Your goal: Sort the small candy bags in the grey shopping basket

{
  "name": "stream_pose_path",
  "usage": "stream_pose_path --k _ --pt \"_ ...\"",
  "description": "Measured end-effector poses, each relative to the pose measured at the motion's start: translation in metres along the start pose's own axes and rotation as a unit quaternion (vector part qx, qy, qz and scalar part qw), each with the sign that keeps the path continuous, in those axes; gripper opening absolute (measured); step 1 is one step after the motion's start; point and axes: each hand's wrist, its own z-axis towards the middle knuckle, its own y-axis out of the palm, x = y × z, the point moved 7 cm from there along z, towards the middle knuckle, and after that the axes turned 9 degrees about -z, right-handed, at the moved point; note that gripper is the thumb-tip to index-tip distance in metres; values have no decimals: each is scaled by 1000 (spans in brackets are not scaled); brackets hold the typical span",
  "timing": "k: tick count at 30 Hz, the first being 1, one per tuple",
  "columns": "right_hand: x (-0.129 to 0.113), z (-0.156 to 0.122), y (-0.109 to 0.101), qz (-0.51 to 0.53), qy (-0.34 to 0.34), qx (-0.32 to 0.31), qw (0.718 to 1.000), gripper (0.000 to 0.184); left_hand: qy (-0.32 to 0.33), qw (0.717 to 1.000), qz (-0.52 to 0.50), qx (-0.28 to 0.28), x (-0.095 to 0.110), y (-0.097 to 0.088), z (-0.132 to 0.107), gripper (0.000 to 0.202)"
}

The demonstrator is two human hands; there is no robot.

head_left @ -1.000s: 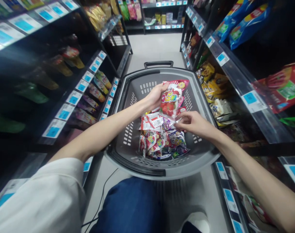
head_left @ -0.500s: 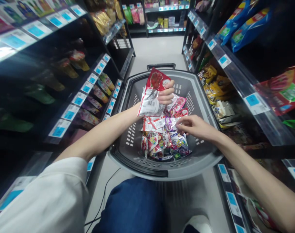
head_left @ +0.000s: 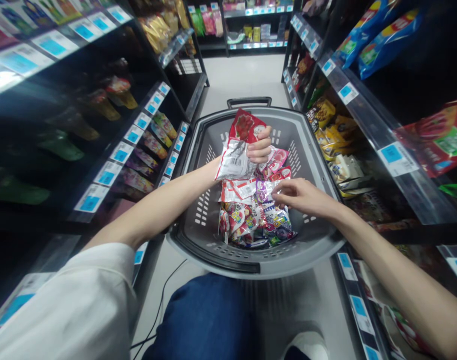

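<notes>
A grey shopping basket [head_left: 198,240] stands on the aisle floor in front of me, with several colourful snack packets [head_left: 256,220] piled inside. My left hand [head_left: 259,148] is closed around a red and white snack packet [head_left: 239,146], held upright above the pile with its back and barcode facing me. My right hand [head_left: 302,197] rests on the pile, its fingers pinched on the edge of a purple and white packet [head_left: 265,189].
Dark shelves with blue price tags line both sides of the narrow aisle. Small packets [head_left: 153,137] sit on the left shelf, yellow bags [head_left: 333,127] and red bags [head_left: 438,135] on the right. My knee in blue trousers [head_left: 205,320] is below the basket.
My left hand lifted the red and white packet off the pile and turned it upright with its back to me. My right hand stayed on the pile.
</notes>
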Motion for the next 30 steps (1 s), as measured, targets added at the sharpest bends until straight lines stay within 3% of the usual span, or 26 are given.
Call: stream_pose_path --k 6,9,13,18,25,30 --pt "3 -1 -3 8 11 24 1000 27 -45 997 37 -49 -3 26 -19 21" --pt "6 0 -9 27 -1 77 997 40 -17 998 62 -22 -5 32 -23 14" --pt "5 0 -12 109 -1 110 988 51 15 996 83 35 -7 28 -20 21" --pt "-4 -1 -13 255 9 105 961 64 42 997 56 22 -2 30 -20 24" --pt "11 -2 -20 248 61 150 955 56 74 997 27 -2 5 26 -15 15" --pt "3 0 -21 259 38 142 955 52 94 993 72 -11 5 13 -5 17"
